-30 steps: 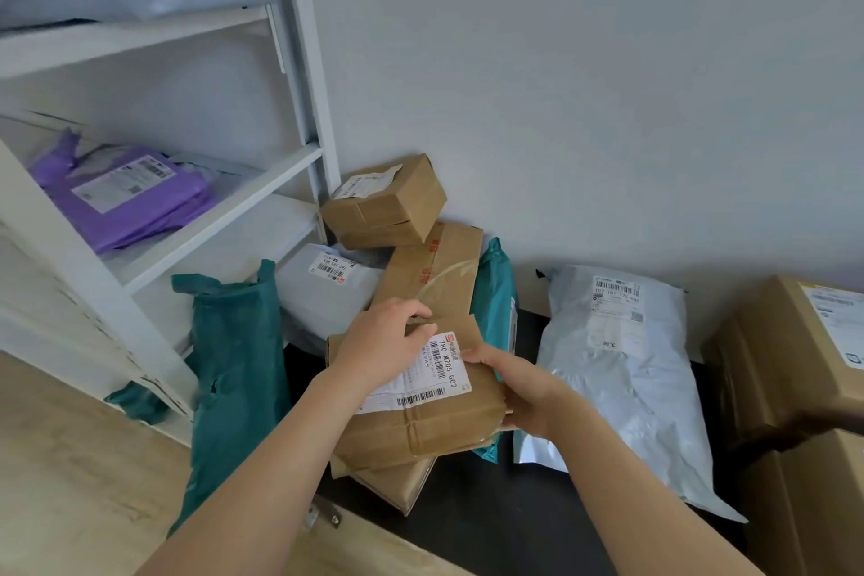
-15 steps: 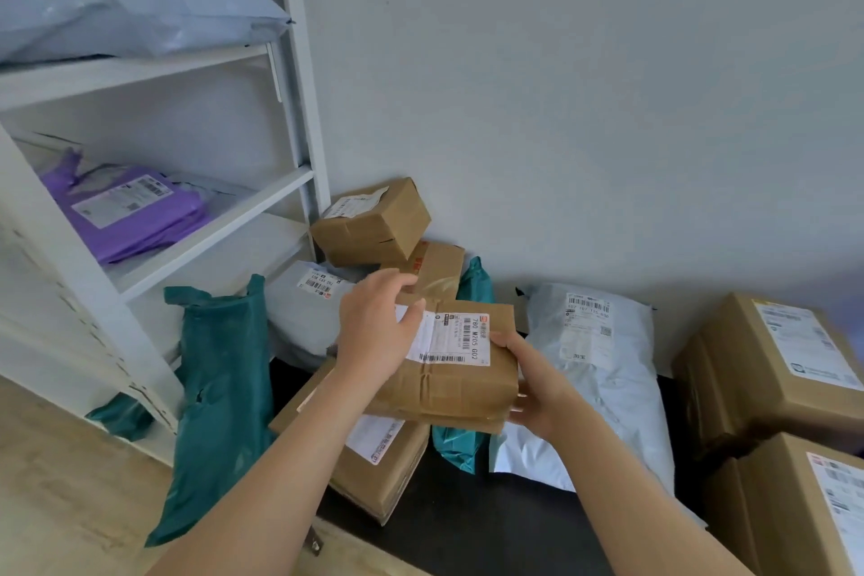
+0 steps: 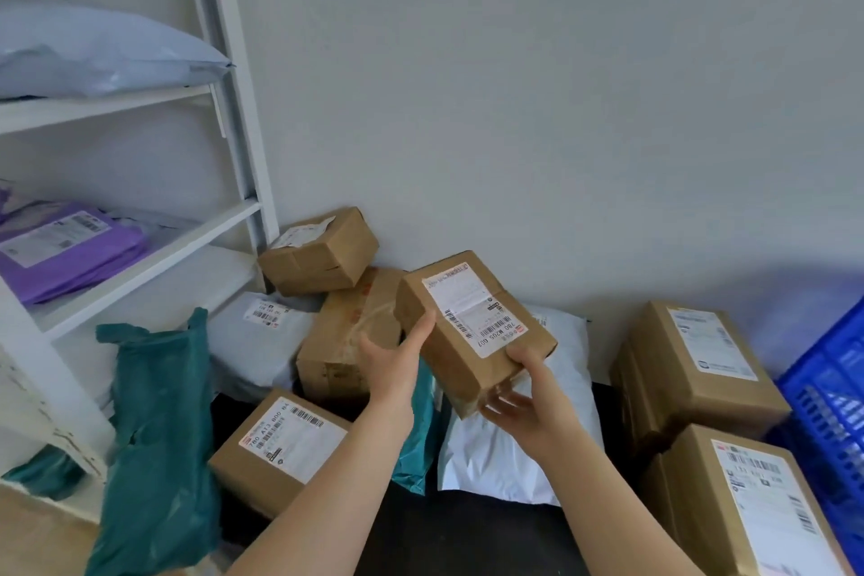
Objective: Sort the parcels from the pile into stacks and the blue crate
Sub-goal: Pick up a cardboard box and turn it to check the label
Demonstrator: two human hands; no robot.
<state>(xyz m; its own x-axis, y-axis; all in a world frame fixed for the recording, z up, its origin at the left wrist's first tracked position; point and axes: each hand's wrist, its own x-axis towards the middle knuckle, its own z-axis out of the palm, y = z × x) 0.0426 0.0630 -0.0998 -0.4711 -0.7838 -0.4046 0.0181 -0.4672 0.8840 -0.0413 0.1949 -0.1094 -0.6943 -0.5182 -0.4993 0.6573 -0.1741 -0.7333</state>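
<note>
One box (image 3: 470, 355) sits between flat left hand (image 3: 392, 369) and gripping right hand (image 3: 530, 407).

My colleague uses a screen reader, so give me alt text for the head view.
A small brown cardboard box with a white label is held between a person's left hand and right hand, above a pile of cardboard boxes and plastic mailer bags against a wall. White shelving stands left, a blue plastic crate right.

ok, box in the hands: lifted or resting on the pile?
Lifted: the box sits between left hand and right hand, clear above the other parcels.
</note>
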